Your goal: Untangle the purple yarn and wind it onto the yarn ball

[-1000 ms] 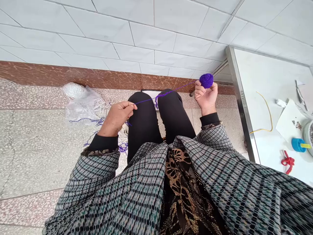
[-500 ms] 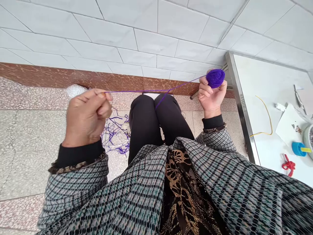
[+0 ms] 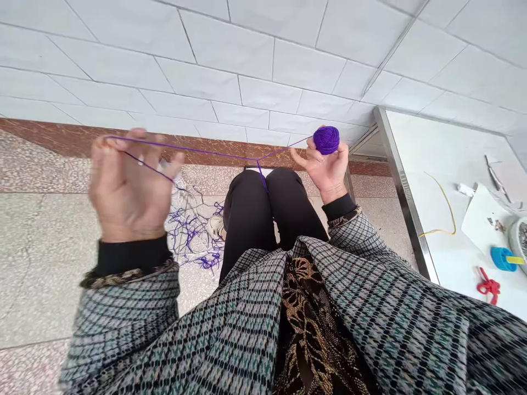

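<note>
Your left fingers [image 3: 119, 156] stand spread, not clenched, with a purple yarn strand [image 3: 185, 148] lying across them near the tips. Blur hides whether your thumb pins it or it only drapes there. A second length drops from those fingers toward your left palm, and its end is lost against the left hand [image 3: 127, 203].

Your right fingers [image 3: 317, 159] curl around a ball of purple yarn [image 3: 326, 140], gripping it at the far right of your knees. Part of your fingertips is hidden behind the ball. The right hand [image 3: 327, 178] sits below it.

The strand runs from the ball across to your left hand, passing above your black trousers [image 3: 251, 208]. A branch dips to your knees, where it disappears between them.

Near your left shin, a tangle of purple and white strands [image 3: 193, 236] lies on the terrazzo floor [image 3: 37, 263] beside a shoe [image 3: 216, 227]; you can't trace individual threads in it.

To the right stands a steel-edged table [image 3: 405, 192]. On it are yellow wire [image 3: 444, 206], white paper [image 3: 480, 219], a blue cap [image 3: 502, 259] and a red tangled item [image 3: 488, 285]. A round container [image 3: 519, 241] is cut off by the frame.
</note>
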### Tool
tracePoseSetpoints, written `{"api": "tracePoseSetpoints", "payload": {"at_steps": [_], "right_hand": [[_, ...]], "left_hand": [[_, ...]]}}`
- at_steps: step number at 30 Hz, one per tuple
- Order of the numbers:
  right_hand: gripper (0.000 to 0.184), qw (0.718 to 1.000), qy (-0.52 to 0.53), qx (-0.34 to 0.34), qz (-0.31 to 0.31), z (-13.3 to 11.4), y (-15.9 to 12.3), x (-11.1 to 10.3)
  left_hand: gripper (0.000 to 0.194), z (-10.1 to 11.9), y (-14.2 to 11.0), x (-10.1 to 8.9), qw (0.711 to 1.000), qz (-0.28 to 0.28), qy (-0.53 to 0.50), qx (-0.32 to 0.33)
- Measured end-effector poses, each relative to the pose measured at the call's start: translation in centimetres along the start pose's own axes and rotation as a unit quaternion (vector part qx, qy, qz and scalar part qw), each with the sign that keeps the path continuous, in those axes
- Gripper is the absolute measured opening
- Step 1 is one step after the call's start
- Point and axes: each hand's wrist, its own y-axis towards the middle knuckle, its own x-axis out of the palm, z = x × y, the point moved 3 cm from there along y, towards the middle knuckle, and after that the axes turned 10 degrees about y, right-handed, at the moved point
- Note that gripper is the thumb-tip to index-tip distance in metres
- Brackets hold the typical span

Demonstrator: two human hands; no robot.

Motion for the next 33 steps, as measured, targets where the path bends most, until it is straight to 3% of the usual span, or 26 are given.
{"api": "tracePoseSetpoints", "payload": {"at_steps": [3,6,10,12,16,22,25,27,29,31,33], "right_hand": [[0.029,0.998,0.039,-0.047,-0.004,1.5,1.2,1.4],[0.031,0.999,0.019,-0.044,0.005,2.8,2.7,2.6],[0.033,0.997,-0.064,0.039,0.025,2.1,4.5,2.2],[0.035,0.992,-0.105,0.058,0.029,0.5,5.2,1.6],[0.036,0.992,-0.118,0.009,0.047,-3.0,6.1,0.5],[0.031,0.991,-0.100,-0.019,0.089,-3.2,5.6,0.0],[0.032,0.985,-0.135,-0.022,0.103,-2.7,5.2,0.4],[0.033,0.984,-0.152,0.004,0.096,-2.1,5.4,0.3],[0.032,0.982,-0.157,0.054,0.092,-1.1,5.9,0.0],[0.031,0.976,-0.164,0.112,0.092,0.1,6.5,-0.4],[0.030,0.967,-0.183,0.154,0.085,1.2,6.9,-0.4]], "left_hand": [[0.081,-0.8,-0.7,2.4,0.986,0.002,-0.167,0.001],[0.049,-1.0,-0.2,2.7,0.983,0.000,-0.186,0.010],[0.022,-0.8,1.4,0.3,0.991,0.030,-0.133,-0.005],[0.023,-0.8,2.1,-1.5,0.991,0.062,-0.118,-0.023],[0.032,-1.6,2.5,-3.8,0.992,0.081,-0.094,-0.041],[0.033,-5.4,-0.2,-3.7,0.987,0.079,-0.064,-0.121],[0.031,-8.1,-2.8,-6.8,0.972,0.083,0.042,-0.217],[0.029,-10.0,-5.0,-10.3,0.940,0.017,0.182,-0.289],[0.027,-11.9,-7.3,-13.8,0.886,-0.124,0.296,-0.334],[0.025,-13.3,-8.8,-17.0,0.817,-0.218,0.383,-0.371],[0.028,-13.8,-8.8,-18.8,0.739,-0.319,0.458,-0.376]]}}
